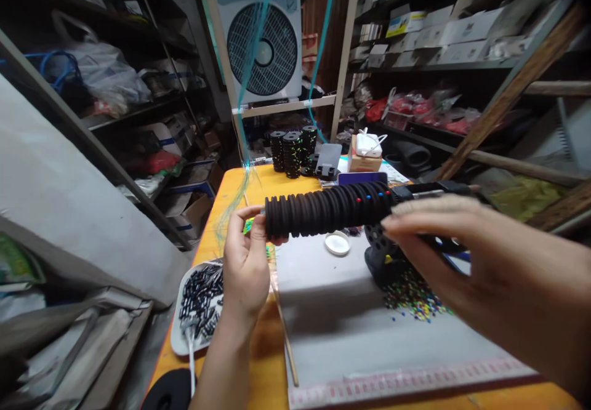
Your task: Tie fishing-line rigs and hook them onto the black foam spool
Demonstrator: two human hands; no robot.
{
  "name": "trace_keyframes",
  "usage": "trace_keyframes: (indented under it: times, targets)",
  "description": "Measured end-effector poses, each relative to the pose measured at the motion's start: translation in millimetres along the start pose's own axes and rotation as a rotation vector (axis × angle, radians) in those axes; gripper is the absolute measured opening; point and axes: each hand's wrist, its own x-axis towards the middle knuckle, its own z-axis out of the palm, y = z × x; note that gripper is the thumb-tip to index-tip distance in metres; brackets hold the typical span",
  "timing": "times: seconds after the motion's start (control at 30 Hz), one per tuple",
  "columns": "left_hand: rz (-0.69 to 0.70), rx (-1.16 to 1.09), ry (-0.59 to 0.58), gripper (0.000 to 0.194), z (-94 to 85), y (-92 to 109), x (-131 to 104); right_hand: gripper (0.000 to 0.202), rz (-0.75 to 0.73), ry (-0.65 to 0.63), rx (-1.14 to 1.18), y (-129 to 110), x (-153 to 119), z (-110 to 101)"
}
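Observation:
A long row of black ring-like discs [323,208], probably foam, is packed side by side into a roll and lies level over the table. Red and blue bead-like dots [369,198] sit on its right part. My left hand [249,262] grips the roll's left end between thumb and fingers. My right hand [480,244], blurred, is at the right end with thumb and fingertips pinched together; what they hold, if anything, is too small to tell. Behind that hand a black mechanical device [381,262] stands at the roll's right end, partly hidden.
Many coloured beads [415,296] lie on a grey board [323,336] beside a white lid [337,244]. A white tray [178,330] of dark small parts is at left. Stacked black spools [292,154] stand behind; teal strands [249,77] hang before a box fan [289,40].

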Motion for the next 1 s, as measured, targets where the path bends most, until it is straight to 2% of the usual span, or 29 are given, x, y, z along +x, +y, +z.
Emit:
trace_keyframes:
  times: [0.1, 0.2, 0.57, 0.8, 0.93, 1.0]
  targets:
    - [-0.013, 0.006, -0.011, 0.025, -0.5, 1, 0, 0.012, -0.056, 0.032, -0.133, 1, 28, 3]
    - [-0.024, -0.002, -0.016, 0.024, -1.5, 2, -1, 0.012, -0.111, 0.034, -0.151, 3, 40, 10]
    - [-0.004, 0.037, -0.003, 0.025, -0.8, 4, -1, 0.014, -0.218, 0.057, -0.207, 3, 46, 16]
    - [-0.017, -0.005, -0.010, 0.027, -0.9, 0, -1, 0.007, -0.260, -0.064, -0.221, 0, 45, 16]
    - [-0.016, -0.028, -0.018, 0.027, -1.3, -1, -1, 0.012, -0.281, -0.109, -0.182, -1, 48, 14]
    - [-0.020, -0.035, -0.022, 0.027, -1.5, -1, -1, 0.018, -0.298, -0.108, -0.109, -3, 41, 10]
